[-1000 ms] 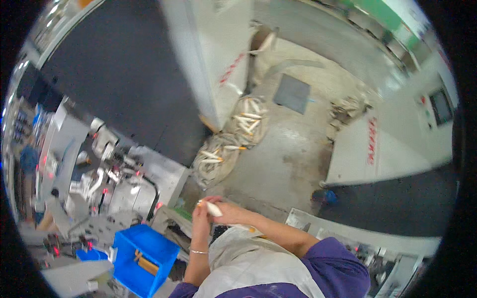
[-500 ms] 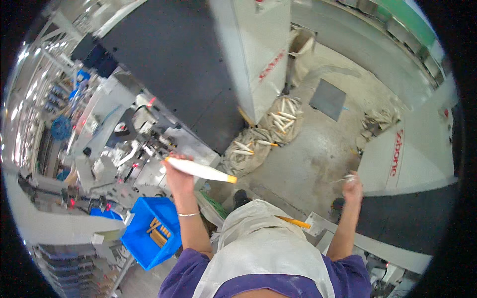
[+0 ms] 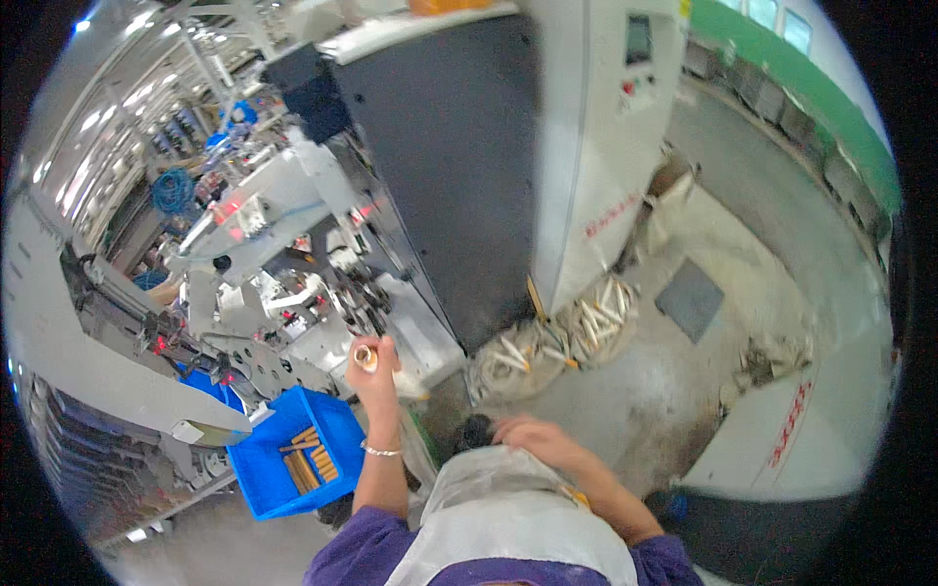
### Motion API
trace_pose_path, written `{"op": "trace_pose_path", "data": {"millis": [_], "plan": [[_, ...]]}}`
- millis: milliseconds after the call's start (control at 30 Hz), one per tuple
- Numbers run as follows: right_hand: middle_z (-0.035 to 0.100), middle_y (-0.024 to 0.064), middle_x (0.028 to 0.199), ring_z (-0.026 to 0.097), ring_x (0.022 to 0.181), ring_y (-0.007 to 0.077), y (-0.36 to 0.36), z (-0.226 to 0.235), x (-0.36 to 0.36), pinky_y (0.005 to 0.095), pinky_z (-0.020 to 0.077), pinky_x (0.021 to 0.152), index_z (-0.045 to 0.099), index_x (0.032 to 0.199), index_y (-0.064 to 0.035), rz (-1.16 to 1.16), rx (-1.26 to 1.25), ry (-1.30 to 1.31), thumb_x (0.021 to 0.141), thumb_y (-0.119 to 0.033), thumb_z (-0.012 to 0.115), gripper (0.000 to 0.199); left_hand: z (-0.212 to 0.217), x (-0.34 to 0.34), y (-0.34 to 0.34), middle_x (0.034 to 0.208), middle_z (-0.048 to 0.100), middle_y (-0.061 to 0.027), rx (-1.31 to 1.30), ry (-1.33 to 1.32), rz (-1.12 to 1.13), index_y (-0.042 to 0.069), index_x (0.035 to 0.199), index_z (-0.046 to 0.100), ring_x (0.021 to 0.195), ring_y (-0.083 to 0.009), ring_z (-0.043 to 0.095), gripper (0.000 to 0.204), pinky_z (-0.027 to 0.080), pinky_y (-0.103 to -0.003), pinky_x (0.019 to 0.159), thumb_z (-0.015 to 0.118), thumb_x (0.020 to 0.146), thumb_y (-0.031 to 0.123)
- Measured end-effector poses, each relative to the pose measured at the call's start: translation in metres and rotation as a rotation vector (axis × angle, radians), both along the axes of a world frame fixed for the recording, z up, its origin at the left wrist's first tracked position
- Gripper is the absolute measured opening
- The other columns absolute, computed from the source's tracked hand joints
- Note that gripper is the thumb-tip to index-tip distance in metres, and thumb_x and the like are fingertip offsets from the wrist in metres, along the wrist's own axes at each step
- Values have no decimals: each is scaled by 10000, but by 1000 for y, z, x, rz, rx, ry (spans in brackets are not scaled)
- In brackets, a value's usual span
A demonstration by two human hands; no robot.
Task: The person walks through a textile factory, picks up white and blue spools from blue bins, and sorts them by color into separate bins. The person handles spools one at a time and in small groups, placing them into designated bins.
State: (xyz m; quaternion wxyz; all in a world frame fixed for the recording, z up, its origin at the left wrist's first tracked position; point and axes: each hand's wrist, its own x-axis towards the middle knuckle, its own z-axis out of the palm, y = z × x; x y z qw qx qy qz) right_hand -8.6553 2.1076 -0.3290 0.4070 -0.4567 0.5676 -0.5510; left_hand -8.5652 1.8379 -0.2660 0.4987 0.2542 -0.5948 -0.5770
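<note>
My left hand (image 3: 379, 383), with a bracelet at the wrist, is closed around a yarn bobbin (image 3: 365, 357). The hollow orange-brown end of its tube points up out of my fist, and a blurred pale part shows on the other side of the hand. The hand is beside the machine's metal working parts (image 3: 357, 293). My right hand (image 3: 539, 438) reaches across in front of the white apron (image 3: 508, 513), near its upper edge. Motion smears its fingers, so I cannot tell whether they hold anything. An orange tube end (image 3: 576, 495) shows at the apron, partly behind my right forearm.
A blue bin (image 3: 256, 476) with several bare orange-brown tubes (image 3: 311, 459) stands left of my left forearm. Ahead, cloth sacks (image 3: 498, 376) hold white bobbins (image 3: 601, 317) beside a tall grey-and-black machine cabinet (image 3: 459, 176). A dark flat square (image 3: 691, 298) lies on the floor; another cabinet (image 3: 772, 430) stands right.
My view has turned to the right. The bobbin in my left hand has swung from lying sideways to pointing its tube end upward. My right hand has come inward from the right to the apron.
</note>
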Motion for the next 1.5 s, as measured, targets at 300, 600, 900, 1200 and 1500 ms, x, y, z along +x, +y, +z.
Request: {"op": "trace_pose_path", "data": {"millis": [300,600,900,1200,1500], "plan": [[532,4,722,451,625,138,82,24,-120,285,379,589,569,810,-43,-737,-518,-229,936,-160,514,181,81,15,-142,637,590,-88,-959,-148,450,67,741,594,546,-241,567,198,457,-323,526,783,707,20],[500,50,651,424,609,138,96,-35,-118,296,348,583,586,713,19,-1591,357,489,903,-210,569,298,262,-79,-372,826,599,-49,-954,845,788,25,869,544,705,-160,553,127,474,-293,641,653,876,88],[568,77,682,525,618,186,37,-54,-80,308,424,611,639,762,13,-1451,549,409,862,-203,594,243,284,-331,-581,1255,519,-122,-528,194,-67,36,1235,529,1131,-269,489,452,353,-393,1005,584,901,337],[652,80,974,611,869,185,42,-71,-63,355,484,764,664,1046,-43,-1400,601,-164,938,-338,544,336,156,-245,-454,1385,450,-141,-869,0,312,33,1352,433,1297,-298,377,554,271,-394,1097,563,843,209],[525,84,1305,461,1226,199,87,-51,-139,367,359,1033,577,1253,-102,-1103,135,-264,994,-343,460,372,-2,-211,-23,1339,436,-200,-813,-305,-593,15,1297,438,1186,-363,457,757,324,-426,1055,780,633,138]]}}
